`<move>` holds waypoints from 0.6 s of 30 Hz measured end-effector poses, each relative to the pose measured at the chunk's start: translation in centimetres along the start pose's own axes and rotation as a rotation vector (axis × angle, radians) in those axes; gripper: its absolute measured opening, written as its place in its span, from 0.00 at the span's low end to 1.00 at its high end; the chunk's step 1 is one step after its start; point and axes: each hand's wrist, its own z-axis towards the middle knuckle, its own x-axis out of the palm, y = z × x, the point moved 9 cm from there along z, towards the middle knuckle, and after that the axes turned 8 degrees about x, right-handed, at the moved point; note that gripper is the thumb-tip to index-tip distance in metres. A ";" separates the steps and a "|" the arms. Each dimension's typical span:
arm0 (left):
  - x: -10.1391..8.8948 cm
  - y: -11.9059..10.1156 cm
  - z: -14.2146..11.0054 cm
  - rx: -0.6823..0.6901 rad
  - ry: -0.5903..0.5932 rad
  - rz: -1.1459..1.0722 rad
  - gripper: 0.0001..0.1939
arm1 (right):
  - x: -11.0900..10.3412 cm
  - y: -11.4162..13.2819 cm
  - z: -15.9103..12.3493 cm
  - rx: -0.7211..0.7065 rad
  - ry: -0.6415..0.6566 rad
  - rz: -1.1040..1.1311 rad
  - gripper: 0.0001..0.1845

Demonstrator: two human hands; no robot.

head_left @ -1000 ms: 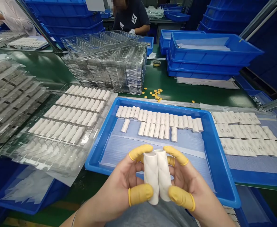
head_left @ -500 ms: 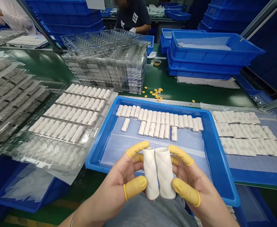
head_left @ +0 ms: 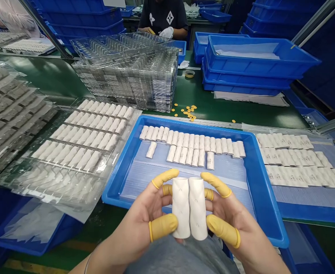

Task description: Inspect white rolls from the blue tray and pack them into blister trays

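Two white, dimpled cylindrical pieces stand upright side by side between my hands, above the near edge of a blue tray (head_left: pixel 270 205). My left hand (head_left: pixel 153 209) grips the left white cylinder (head_left: pixel 181 207) by its outer side, thumb low and forefinger near the top. The right white cylinder (head_left: pixel 198 209) is held the same way by my right hand (head_left: pixel 227 209). Yellow finger cots cover the thumbs and several fingers of both hands. In the tray, rows of similar cylinders (head_left: pixel 196 142) lie on a pale blue liner, some with dark printed marks.
At left, a clear plastic tray (head_left: pixel 99 175) holds rows of white cylinders, beside stacked filled trays (head_left: pixel 10 102). Clear trays (head_left: pixel 127 80) are piled behind, near yellow finger cots (head_left: pixel 189 112) and blue bins (head_left: pixel 250 72). More cylinders (head_left: pixel 295 160) lie at right. A co-worker (head_left: pixel 163 17) is opposite.
Both cylinders have turned in my fingers, so their top openings no longer show and their sides face me. The co-worker opposite has shifted, with both hands now showing.
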 end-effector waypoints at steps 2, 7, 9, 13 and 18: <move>0.2 0.1 0.0 -0.006 0.011 -0.015 0.30 | 0.1 0.1 0.0 -0.007 -0.003 -0.016 0.30; 0.5 0.0 0.3 0.007 0.026 -0.020 0.26 | 0.4 -0.6 0.2 0.045 0.014 0.007 0.34; 0.5 0.0 0.3 0.013 0.024 -0.015 0.25 | 0.3 -0.6 0.2 0.038 0.005 0.018 0.34; 0.4 -0.1 0.2 0.017 0.036 -0.039 0.25 | 0.3 -0.3 0.1 0.009 0.004 0.005 0.33; 0.4 -0.2 0.4 0.033 0.012 -0.047 0.21 | 0.5 0.0 -0.1 -0.018 0.012 -0.040 0.31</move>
